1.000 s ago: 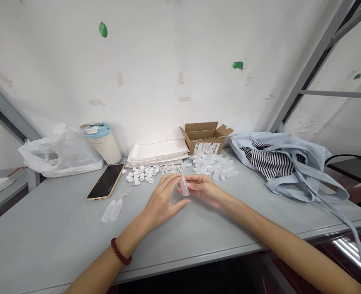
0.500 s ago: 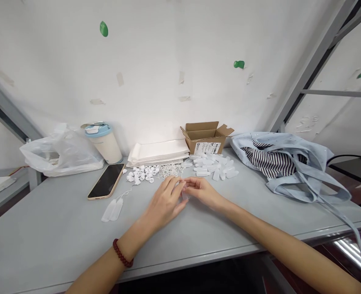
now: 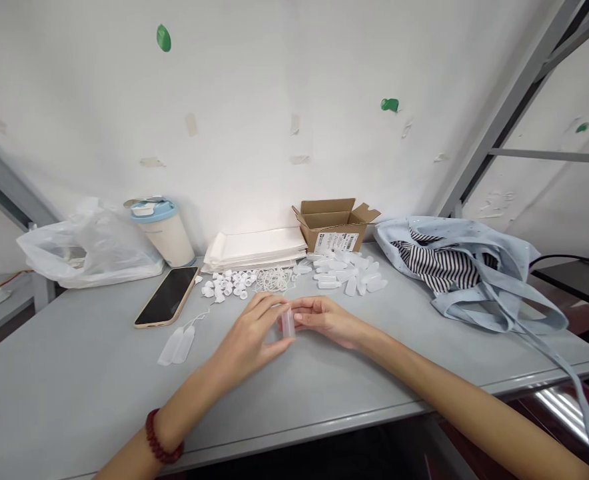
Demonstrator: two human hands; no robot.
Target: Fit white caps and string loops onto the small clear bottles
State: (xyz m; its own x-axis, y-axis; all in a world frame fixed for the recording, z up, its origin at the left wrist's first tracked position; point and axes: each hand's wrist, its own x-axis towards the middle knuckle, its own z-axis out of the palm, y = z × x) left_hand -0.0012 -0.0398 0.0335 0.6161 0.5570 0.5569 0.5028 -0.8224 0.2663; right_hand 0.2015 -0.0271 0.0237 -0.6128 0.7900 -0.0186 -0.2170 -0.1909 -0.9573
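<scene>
A small translucent bottle [image 3: 288, 324] stands upright between my hands, above the grey table. My left hand [image 3: 254, 337] pinches it from the left, with the thumb at its lower end and the fingers at its top. My right hand [image 3: 327, 321] holds it from the right with bent fingers. Beyond my hands lie white caps [image 3: 228, 284], a heap of white strings [image 3: 276, 279] and a pile of translucent bottles [image 3: 349, 270]. Two bottles with strings [image 3: 177, 344] lie to the left of my left hand.
A phone [image 3: 167, 297], a blue-lidded cup [image 3: 167, 233] and a plastic bag [image 3: 92, 247] are at the left. White sheets [image 3: 257, 247] and an open cardboard box [image 3: 333, 227] stand at the back. A light-blue cloth bag [image 3: 454, 260] with a trailing strap lies at the right.
My left hand has moved left and slightly down, its thumb now lower. The bottle, mostly hidden by my fingers before, now shows upright between my hands. The view has shifted slightly.
</scene>
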